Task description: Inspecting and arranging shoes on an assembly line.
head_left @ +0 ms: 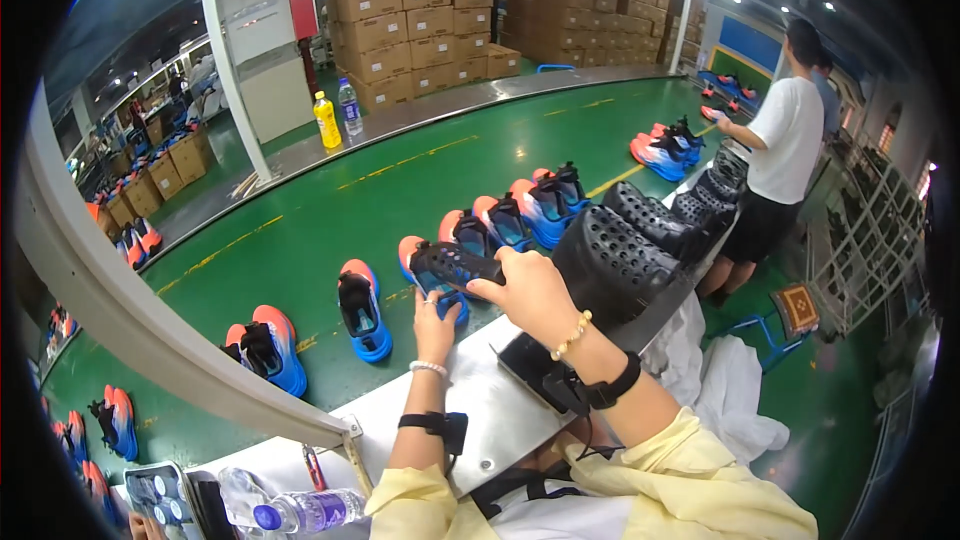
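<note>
My right hand point(530, 290) grips one end of a black insole point(455, 265) with small holes. The insole is tilted over an orange and blue sneaker point(453, 312) on the green conveyor belt. My left hand point(433, 328) holds that sneaker near its opening, fingers pointing away from me; the hand and insole hide part of the shoe. Just right of my right hand stand tall stacks of black perforated insoles point(620, 255). More sneakers of the same colours lie along the belt, including a single shoe point(362, 310) to the left and a pair point(268, 348) beyond it.
A metal worktable point(480, 420) edges the belt on my side, with a water bottle point(310, 512) lying on it. A white post point(180, 330) slants across the left. A person in a white shirt point(785, 130) stands to the right. Stacked cartons point(375, 5) rise behind.
</note>
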Demonstrator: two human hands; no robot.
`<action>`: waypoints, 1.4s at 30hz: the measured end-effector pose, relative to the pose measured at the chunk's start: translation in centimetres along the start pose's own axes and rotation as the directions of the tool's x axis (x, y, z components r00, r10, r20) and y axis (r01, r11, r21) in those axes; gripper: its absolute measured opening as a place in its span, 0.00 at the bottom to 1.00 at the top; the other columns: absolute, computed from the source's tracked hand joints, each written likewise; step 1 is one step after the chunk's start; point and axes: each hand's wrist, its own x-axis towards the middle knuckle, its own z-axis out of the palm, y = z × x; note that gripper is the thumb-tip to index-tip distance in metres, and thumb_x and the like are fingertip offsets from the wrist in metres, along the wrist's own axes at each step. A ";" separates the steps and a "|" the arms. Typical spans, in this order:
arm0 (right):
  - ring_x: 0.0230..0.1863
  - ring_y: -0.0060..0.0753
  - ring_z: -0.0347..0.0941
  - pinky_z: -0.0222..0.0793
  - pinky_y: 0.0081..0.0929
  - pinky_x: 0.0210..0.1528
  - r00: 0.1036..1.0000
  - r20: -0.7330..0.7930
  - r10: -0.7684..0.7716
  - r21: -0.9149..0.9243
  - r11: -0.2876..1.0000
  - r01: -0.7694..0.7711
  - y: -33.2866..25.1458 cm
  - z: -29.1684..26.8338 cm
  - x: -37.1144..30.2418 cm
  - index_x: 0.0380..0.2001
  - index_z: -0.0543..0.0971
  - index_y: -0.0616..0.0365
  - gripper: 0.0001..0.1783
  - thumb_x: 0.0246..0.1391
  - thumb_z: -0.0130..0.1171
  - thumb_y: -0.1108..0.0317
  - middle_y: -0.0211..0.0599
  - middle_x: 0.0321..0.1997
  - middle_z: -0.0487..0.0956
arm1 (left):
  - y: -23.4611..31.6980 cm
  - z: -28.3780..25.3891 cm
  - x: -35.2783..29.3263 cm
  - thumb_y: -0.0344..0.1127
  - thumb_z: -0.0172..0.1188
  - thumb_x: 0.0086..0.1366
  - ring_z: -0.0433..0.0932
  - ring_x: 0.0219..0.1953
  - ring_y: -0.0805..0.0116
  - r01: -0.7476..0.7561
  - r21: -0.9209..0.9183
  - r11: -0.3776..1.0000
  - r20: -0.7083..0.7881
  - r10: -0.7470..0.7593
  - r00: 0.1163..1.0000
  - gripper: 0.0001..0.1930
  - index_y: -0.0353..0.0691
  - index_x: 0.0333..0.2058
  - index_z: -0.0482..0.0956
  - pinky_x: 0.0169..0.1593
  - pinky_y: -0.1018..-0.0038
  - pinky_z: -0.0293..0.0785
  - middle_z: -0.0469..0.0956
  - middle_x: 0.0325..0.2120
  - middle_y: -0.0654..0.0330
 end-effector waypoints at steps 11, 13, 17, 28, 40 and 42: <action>0.29 0.49 0.82 0.79 0.38 0.37 0.795 0.570 0.208 -0.160 0.977 -0.141 0.8 9.7 10.7 0.33 0.81 0.70 0.28 0.45 0.70 0.50 0.57 0.35 0.82 | 3.8 -0.2 -4.2 0.43 0.65 0.58 0.72 0.54 0.41 0.112 0.145 0.983 -0.111 -0.097 0.989 0.18 0.44 0.45 0.77 0.51 0.56 0.73 0.62 0.62 0.38; 0.37 0.51 0.81 0.77 0.40 0.43 0.895 0.445 0.035 -0.227 0.971 0.075 2.1 12.5 10.6 0.31 0.83 0.67 0.26 0.44 0.70 0.49 0.55 0.36 0.82 | 3.8 -0.2 -4.2 0.43 0.65 0.58 0.72 0.54 0.42 0.116 0.138 0.984 -0.114 -0.100 0.988 0.19 0.43 0.46 0.76 0.51 0.56 0.74 0.63 0.62 0.38; 0.33 0.46 0.81 0.78 0.39 0.36 0.915 0.345 -0.211 -0.376 0.862 0.340 1.9 16.5 8.9 0.29 0.84 0.58 0.22 0.46 0.66 0.47 0.44 0.29 0.82 | 3.1 -0.2 -4.0 0.43 0.66 0.58 0.72 0.53 0.42 0.126 0.134 0.983 -0.145 -0.107 0.984 0.21 0.42 0.48 0.76 0.50 0.56 0.74 0.63 0.62 0.39; 0.38 0.47 0.82 0.79 0.39 0.39 0.919 0.389 0.054 -0.421 0.898 0.126 1.1 18.3 8.8 0.30 0.84 0.61 0.21 0.42 0.70 0.52 0.50 0.33 0.82 | 3.1 -0.8 -4.2 0.40 0.66 0.57 0.73 0.53 0.44 0.171 0.101 0.980 -0.119 -0.159 0.980 0.21 0.43 0.49 0.76 0.51 0.57 0.74 0.63 0.62 0.41; 0.39 0.49 0.82 0.79 0.39 0.42 0.938 0.325 0.124 -0.335 0.942 -0.009 3.4 23.6 8.0 0.27 0.84 0.60 0.07 0.46 0.63 0.68 0.51 0.34 0.83 | 1.9 -0.3 -4.4 0.36 0.65 0.57 0.75 0.50 0.43 0.180 0.019 0.983 -0.173 -0.174 0.969 0.18 0.42 0.47 0.76 0.50 0.58 0.73 0.64 0.62 0.40; 0.39 0.49 0.82 0.79 0.39 0.43 0.940 0.336 0.058 -0.344 0.937 0.065 4.3 24.1 8.5 0.28 0.84 0.62 0.08 0.47 0.61 0.68 0.52 0.35 0.83 | 2.3 0.0 -4.0 0.36 0.65 0.57 0.75 0.50 0.43 0.162 0.004 0.987 -0.204 -0.158 0.966 0.18 0.42 0.46 0.77 0.50 0.58 0.73 0.64 0.61 0.40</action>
